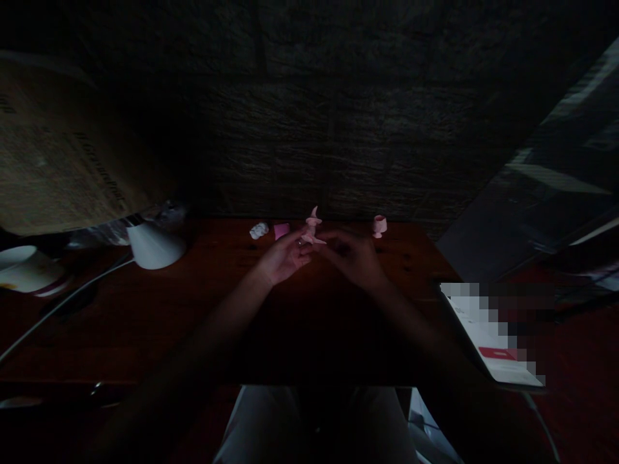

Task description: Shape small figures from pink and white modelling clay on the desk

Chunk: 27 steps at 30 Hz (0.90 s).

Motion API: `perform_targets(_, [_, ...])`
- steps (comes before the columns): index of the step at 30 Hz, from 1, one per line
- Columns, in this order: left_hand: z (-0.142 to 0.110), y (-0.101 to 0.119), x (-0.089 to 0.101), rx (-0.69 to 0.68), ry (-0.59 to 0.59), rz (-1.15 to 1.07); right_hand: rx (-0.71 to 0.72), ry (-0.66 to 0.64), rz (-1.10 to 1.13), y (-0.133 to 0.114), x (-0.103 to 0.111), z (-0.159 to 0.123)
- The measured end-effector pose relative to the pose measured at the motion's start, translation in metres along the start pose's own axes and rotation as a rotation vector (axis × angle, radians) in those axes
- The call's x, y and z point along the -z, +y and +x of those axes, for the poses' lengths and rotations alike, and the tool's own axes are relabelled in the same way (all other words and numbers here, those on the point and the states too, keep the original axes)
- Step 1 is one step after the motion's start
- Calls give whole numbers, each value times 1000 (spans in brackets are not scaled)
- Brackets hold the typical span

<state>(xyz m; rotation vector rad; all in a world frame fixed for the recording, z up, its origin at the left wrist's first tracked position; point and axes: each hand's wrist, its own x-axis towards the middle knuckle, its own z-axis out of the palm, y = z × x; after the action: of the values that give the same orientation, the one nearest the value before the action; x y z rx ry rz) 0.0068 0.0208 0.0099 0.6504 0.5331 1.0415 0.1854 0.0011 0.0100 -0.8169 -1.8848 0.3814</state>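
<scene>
A small pale pink figure with pointed ends, like moulded clay, is held up over the wooden table. The fingers of my left hand are closed around its lower left side. From the other side, my right hand bends its fingers in a pinch at the figure's lower right tip; shadow hides the exact contact. Behind my left hand lie a pink square piece and a crumpled white lump. To the right of my hands stands a small pink goblet-shaped piece.
A white cone-shaped lamp with a cable, a paper cup and a large brown paper bag occupy the left. A screen device, partly pixelated, rests at the table's right edge. A dark textured wall rises behind.
</scene>
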Motion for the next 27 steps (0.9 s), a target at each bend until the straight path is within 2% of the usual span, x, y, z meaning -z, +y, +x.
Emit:
perform_targets(8, [0,-1,-1,26,60,-11,-34,-4,16,-1,-1,0])
perform_targets(27, [-1,-1,-3,25,32,21,-19,26,8,1,-2,-1])
